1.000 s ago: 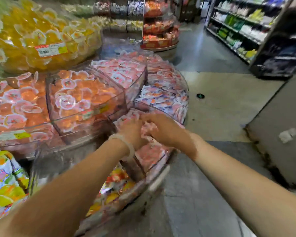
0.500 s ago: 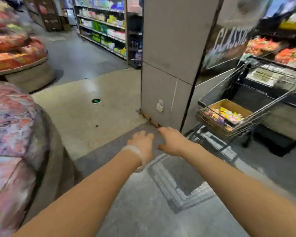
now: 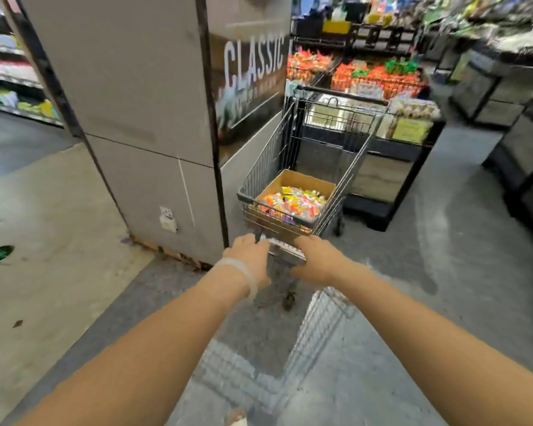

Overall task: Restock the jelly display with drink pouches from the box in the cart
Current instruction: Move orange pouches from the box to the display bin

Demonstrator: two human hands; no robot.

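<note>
A wire shopping cart (image 3: pixel 262 167) stands ahead beside a grey pillar. In its basket sits an open cardboard box (image 3: pixel 303 180) filled with bright orange, yellow and pink drink pouches (image 3: pixel 293 202). Both my arms stretch forward toward the cart. My left hand (image 3: pixel 249 260), with a pale band on its wrist, and my right hand (image 3: pixel 318 260) hold nothing, and their fingers are loosely bent. They overlap the cart's low front end in the view; I cannot tell whether they touch it. The jelly display is out of view.
The grey pillar (image 3: pixel 142 118) with a dark "CLASSIC" panel (image 3: pixel 253 64) rises left of the cart. Produce bins (image 3: pixel 379 75) stand behind it, and dark counters (image 3: pixel 523 124) line the right. Shelves (image 3: pixel 10 72) run far left. Grey floor (image 3: pixel 428 256) lies around the cart.
The view swung right from the jelly display to the cart. My hands left the display's pouches and now reach out empty toward the cart, which is nearer.
</note>
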